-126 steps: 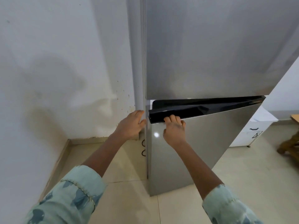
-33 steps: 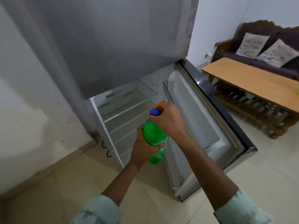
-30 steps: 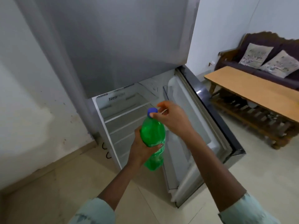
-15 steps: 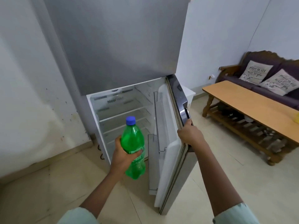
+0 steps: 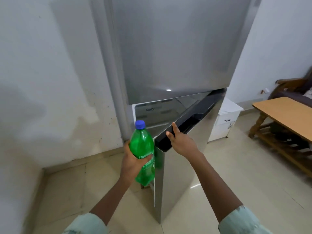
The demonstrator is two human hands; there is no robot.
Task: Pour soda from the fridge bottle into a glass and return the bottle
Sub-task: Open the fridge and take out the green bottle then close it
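Note:
A green soda bottle (image 5: 142, 146) with a blue cap stands upright in my left hand (image 5: 130, 162), which grips it around the middle, just left of the fridge. My right hand (image 5: 180, 143) rests with fingers spread against the black top edge of the lower fridge door (image 5: 184, 159). That steel door stands partly ajar, and a strip of the white fridge interior (image 5: 152, 115) shows behind it. The upper fridge door (image 5: 177, 48) is closed. No glass is in view.
A white wall runs along the left, with a stained patch low down. A wooden table (image 5: 285, 114) and a dark sofa (image 5: 293, 92) stand at the right. A small white cabinet (image 5: 226, 120) sits right of the fridge. Beige floor tiles lie underfoot.
My right hand has swung the lower fridge door from wide open to nearly closed. The bottle stays in my left hand, now closer to the door edge.

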